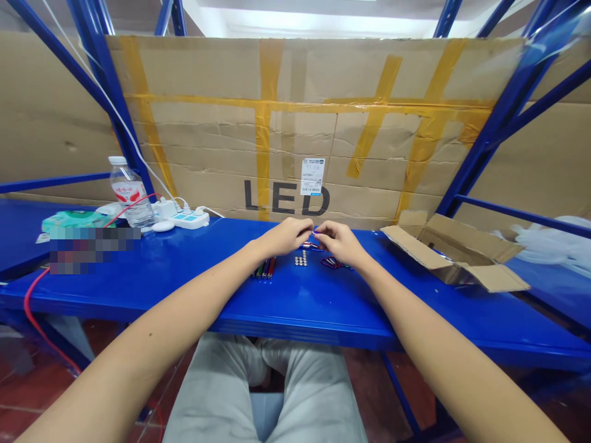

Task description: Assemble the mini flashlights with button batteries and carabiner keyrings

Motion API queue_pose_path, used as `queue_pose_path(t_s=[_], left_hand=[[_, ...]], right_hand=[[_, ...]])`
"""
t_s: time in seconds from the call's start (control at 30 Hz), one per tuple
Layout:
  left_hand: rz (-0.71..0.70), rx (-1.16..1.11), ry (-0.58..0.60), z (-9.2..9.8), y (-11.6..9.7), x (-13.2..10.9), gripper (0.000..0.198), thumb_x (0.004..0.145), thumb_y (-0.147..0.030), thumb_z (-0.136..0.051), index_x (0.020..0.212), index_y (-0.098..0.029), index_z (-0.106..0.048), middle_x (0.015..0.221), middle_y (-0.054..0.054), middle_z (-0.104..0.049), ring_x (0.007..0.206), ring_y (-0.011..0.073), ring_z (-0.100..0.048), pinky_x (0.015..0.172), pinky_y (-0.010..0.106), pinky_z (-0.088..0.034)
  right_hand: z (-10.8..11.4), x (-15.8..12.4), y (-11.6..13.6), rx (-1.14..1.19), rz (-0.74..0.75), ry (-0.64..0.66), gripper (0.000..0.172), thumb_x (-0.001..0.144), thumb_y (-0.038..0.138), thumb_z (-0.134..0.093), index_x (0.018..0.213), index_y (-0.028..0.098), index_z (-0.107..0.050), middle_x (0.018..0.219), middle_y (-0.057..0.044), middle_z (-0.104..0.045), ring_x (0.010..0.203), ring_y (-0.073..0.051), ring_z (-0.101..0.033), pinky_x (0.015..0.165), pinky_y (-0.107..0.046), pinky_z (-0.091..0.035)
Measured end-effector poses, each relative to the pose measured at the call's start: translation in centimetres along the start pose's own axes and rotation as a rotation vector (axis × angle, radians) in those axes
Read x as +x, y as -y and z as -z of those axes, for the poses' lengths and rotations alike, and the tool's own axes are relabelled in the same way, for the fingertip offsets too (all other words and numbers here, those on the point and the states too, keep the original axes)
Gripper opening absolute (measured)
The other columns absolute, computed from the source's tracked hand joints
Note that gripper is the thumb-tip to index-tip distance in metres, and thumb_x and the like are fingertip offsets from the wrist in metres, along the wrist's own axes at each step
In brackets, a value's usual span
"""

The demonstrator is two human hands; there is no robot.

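Your left hand (294,235) and right hand (339,240) both pinch a small part (314,232) (too tiny to make out, tbh) above the blue worktop (295,307), beyond those little metal pieces (300,261).

Blue table (305,301) with coloured tubes (265,269), silver pieces (300,261), open cardboard box (412,247), power strip (191,219).

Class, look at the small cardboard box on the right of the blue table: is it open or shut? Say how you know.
Open: the cardboard box has its flaps spread outward, exposing its interior.
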State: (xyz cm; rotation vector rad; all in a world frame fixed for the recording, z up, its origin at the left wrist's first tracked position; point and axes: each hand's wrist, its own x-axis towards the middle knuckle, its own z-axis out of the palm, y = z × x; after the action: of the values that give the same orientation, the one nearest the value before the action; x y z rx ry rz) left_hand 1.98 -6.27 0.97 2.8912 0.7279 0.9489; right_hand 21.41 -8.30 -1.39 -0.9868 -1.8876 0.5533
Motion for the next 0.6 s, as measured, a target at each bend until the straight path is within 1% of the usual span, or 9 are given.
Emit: queue_pose_path(t_s=[0.1, 0.23, 0.37, 0.53, 0.6], left_hand=[[0.001, 0.006, 0.008, -0.02, -0.04, 0.01, 0.017, 0.092, -0.018, -0.045, 0.092, -0.016, -0.062, 0.083, 0.004, -0.066, 0.073, 0.0146, -0.058, 0.067, 0.026, -0.040], [0.001, -0.003, 0.018, -0.07, -0.10, 0.04, 0.016, 0.092, -0.019, -0.045, 0.092, -0.017, -0.061, 0.083, 0.004, -0.067, 0.074, 0.0151, -0.059, 0.067, 0.027, -0.041], [0.000, -0.007, 0.027, -0.12, -0.20, 0.08, 0.015, 0.091, -0.017, -0.045, 0.090, -0.017, -0.060, 0.082, 0.003, -0.066, 0.073, 0.0151, -0.058, 0.066, 0.027, -0.040], [-0.009, 0.000, 0.038, -0.25, -0.17, 0.10, 0.016, 0.093, -0.018, -0.044, 0.090, -0.017, -0.059, 0.080, 0.004, -0.065, 0.072, 0.0153, -0.058, 0.066, 0.027, -0.040], [-0.012, -0.006, 0.044, -0.26, -0.15, 0.10, 0.016, 0.093, -0.018, -0.043, 0.090, -0.017, -0.059, 0.081, 0.004, -0.065, 0.072, 0.0152, -0.058, 0.066, 0.027, -0.040]], right_hand=[[0.03, -0.03, 0.26, -0.076, 0.014, 0.018, 0.017, 0.084, 0.031, -0.053, 0.080, 0.016, -0.060, 0.060, 0.000, -0.057, 0.057, -0.015, -0.051, 0.059, -0.030, -0.040], [0.12, -0.05, 0.69, -0.166, 0.049, 0.030, 0.021, 0.085, 0.028, -0.048, 0.069, 0.018, -0.056, 0.057, 0.000, -0.055, 0.058, -0.015, -0.050, 0.060, -0.029, -0.038], [0.13, -0.05, 0.88, -0.153, 0.022, 0.050, 0.025, 0.087, 0.028, -0.044, 0.065, 0.018, -0.053, 0.055, 0.000, -0.053, 0.056, -0.015, -0.048, 0.059, -0.028, -0.037], [0.03, 0.01, 0.73, -0.106, -0.024, 0.087, 0.035, 0.091, 0.035, -0.040, 0.061, 0.019, -0.049, 0.054, 0.001, -0.050, 0.055, -0.014, -0.045, 0.059, -0.029, -0.036], [-0.04, 0.06, 0.56, -0.079, -0.028, 0.087, 0.033, 0.089, 0.038, -0.043, 0.064, 0.019, -0.051, 0.059, 0.000, -0.052, 0.058, -0.014, -0.046, 0.061, -0.029, -0.038]])
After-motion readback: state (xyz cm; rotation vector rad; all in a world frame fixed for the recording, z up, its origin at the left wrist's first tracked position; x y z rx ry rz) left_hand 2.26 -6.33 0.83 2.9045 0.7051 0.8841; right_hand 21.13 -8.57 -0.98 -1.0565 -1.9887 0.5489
